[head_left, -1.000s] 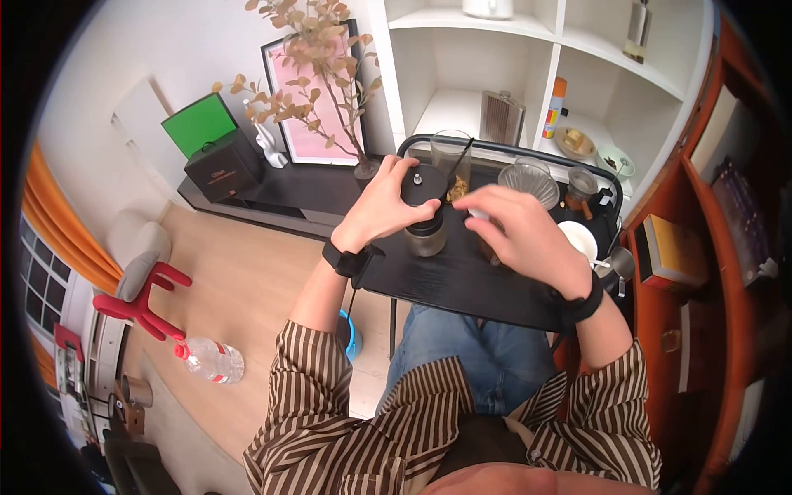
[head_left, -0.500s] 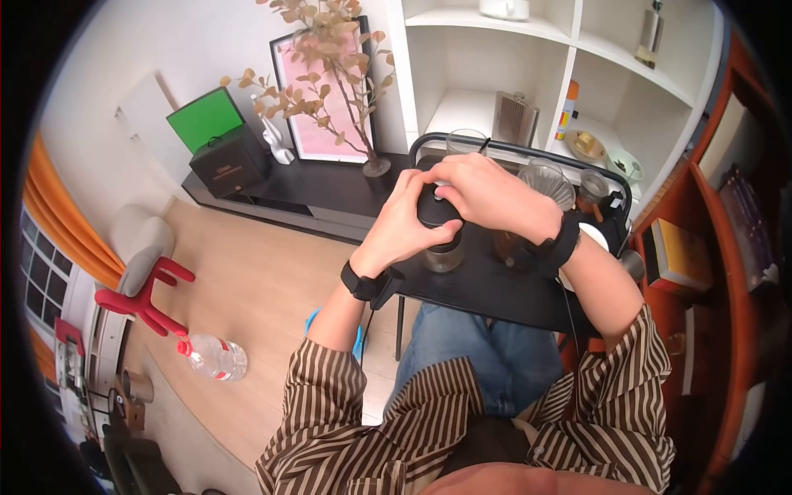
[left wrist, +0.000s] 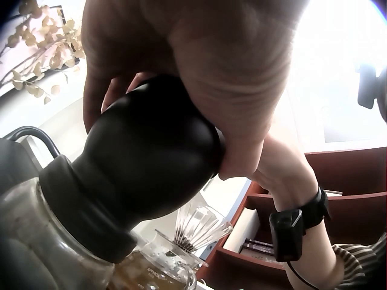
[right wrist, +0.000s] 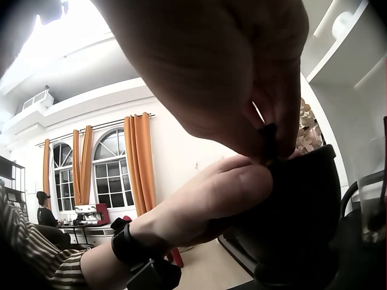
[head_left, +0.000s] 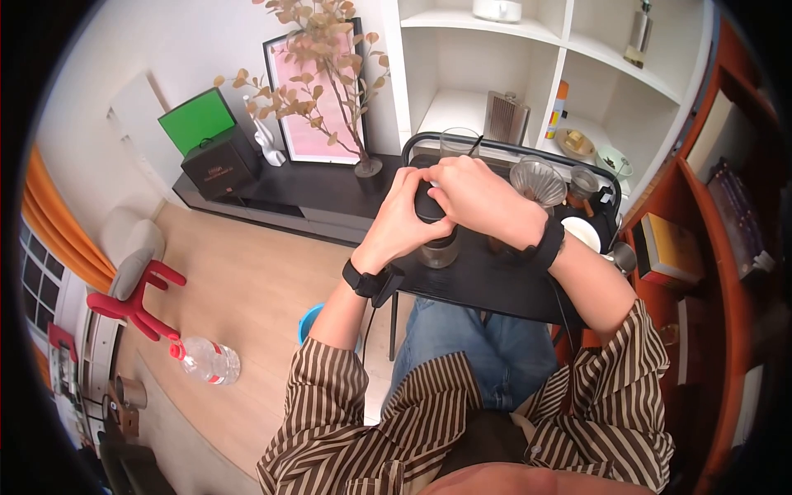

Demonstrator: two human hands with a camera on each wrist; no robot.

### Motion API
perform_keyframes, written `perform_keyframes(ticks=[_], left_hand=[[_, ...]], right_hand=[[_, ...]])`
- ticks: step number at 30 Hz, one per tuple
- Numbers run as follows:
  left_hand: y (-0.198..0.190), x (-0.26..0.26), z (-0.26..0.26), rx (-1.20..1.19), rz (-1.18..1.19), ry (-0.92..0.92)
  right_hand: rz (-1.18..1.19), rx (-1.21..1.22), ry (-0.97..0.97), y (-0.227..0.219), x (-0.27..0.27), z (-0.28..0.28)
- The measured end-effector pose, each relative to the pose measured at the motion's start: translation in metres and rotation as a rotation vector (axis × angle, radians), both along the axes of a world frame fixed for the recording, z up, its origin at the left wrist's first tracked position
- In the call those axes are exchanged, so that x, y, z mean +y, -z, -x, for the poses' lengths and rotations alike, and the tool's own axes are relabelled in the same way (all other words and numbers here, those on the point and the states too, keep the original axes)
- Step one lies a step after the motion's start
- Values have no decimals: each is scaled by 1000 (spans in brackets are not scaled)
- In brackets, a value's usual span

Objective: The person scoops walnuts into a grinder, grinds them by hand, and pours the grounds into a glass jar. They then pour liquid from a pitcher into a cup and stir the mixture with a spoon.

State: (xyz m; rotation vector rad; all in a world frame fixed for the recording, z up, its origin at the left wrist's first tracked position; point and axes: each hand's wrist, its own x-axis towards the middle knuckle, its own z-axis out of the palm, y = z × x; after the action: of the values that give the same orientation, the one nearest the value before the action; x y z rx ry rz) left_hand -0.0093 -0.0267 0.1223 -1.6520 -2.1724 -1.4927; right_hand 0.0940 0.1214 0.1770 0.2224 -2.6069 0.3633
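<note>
A hand coffee grinder with a rounded black body [left wrist: 139, 151] and a clear glass jar [head_left: 439, 256] below stands on the black table in the head view. My left hand [head_left: 404, 221] grips the black body from the side, fingers behind it and thumb in front. Over the grinder's top is my right hand [head_left: 487, 194], its fingertips pinching a small dark piece [right wrist: 269, 136] at the centre. That piece is mostly covered by the fingers. Behind the jar in the left wrist view shows a glass server [left wrist: 151, 272] with brown liquid.
The black tray table [head_left: 503, 297] has a raised rim rail at the back. On it are a tall glass [head_left: 458, 142], a ribbed glass dripper [head_left: 540, 181] and a white bowl [head_left: 582, 235]. White shelves [head_left: 478, 66] rise behind; a red bookcase [head_left: 701, 214] stands right.
My right hand has moved left from beside the grinder onto its top, covering the metal shaft that showed there. The left hand keeps its grip on the grinder.
</note>
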Motion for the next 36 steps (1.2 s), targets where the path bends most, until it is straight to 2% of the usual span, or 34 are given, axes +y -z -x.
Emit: perform_keyframes(ticks=[3,6,9,10,12,16,18,20,23,24,27,28,31,32,35,36], left_hand=[[-2,-4,1,-9,38,15],[15,-9,8,-80,10,63],[41,-9,2,-411,-1,117],[58,-1,4,-380,-65,161],[76,7,4,-368,-63,155],[72,9,-2,-520,-7,284],[69,8,-2,-557,15,345],[69,8,1,-565,84,344],[67,5,-3,-608,170,331],[67,5,-2,-621,181,327],[66,5,-8,-635,168,309],[66,6,-9,-640,169,302],[70,8,-14,-629,137,264],[72,8,-14,-634,136,254],[72,8,-16,-640,128,237],[75,8,-15,-655,121,237]], right_hand=[[-17,-119,-76,-14,1,-12],[-75,-160,-177,-14,17,-19],[-231,-233,-137,-30,16,-24],[-319,-125,-200,-26,21,-22],[-468,-118,-190,-33,19,-20],[-588,-164,-185,-43,16,-16],[-586,-69,-245,-39,22,-11],[-620,6,-289,-40,24,-11],[-711,-21,-316,-38,28,-4],[-719,-33,-273,-34,27,-5],[-727,-29,-170,-18,19,1],[-636,-11,-137,-15,15,2],[-412,-192,135,-10,1,1],[-285,-266,141,-16,1,-1],[-115,-343,219,-17,2,4],[-172,-334,161,-18,4,2]])
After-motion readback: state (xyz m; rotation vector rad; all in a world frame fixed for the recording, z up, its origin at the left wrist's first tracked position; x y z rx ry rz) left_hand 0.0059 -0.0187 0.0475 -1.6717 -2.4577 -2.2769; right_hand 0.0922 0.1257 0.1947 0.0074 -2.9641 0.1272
